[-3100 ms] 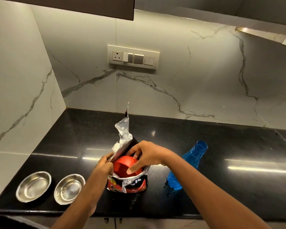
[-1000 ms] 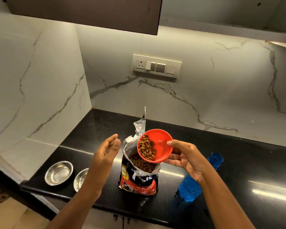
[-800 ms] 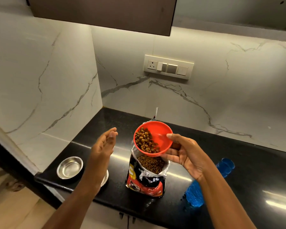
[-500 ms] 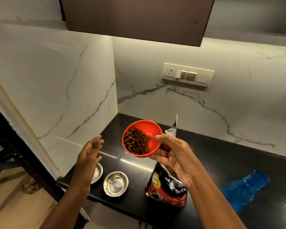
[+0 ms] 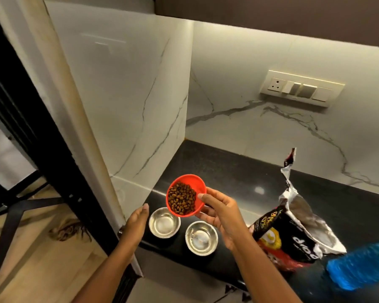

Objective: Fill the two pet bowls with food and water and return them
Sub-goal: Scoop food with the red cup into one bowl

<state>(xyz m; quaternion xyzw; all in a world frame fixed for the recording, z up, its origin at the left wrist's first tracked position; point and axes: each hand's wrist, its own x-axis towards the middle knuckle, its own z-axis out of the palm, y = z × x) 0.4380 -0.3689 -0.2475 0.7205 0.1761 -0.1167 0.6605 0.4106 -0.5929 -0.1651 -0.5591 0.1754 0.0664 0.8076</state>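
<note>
Scoop loaded, hovering at the far rim of the left bowl.

Right hand (image 5: 219, 212) grip clasps the round red plastic scoop (image 5: 186, 195), brown kibble (image 5: 182, 199) inside, mouth tipped toward the camera. Left-hand shiny steel pet bowl (image 5: 164, 222) sits directly below and slightly nearer; second steel bowl (image 5: 201, 237) beside it to the right; both look empty. Left hand (image 5: 137, 221) grip released, holding nothing, just left of the first bowl, possibly to steady it. Black surface (image 5: 228, 171) carries both. Torn black-and-red food bag (image 5: 293, 235) stands right; blue plastic water bottle (image 5: 359, 264) blurred, cut off.
</note>
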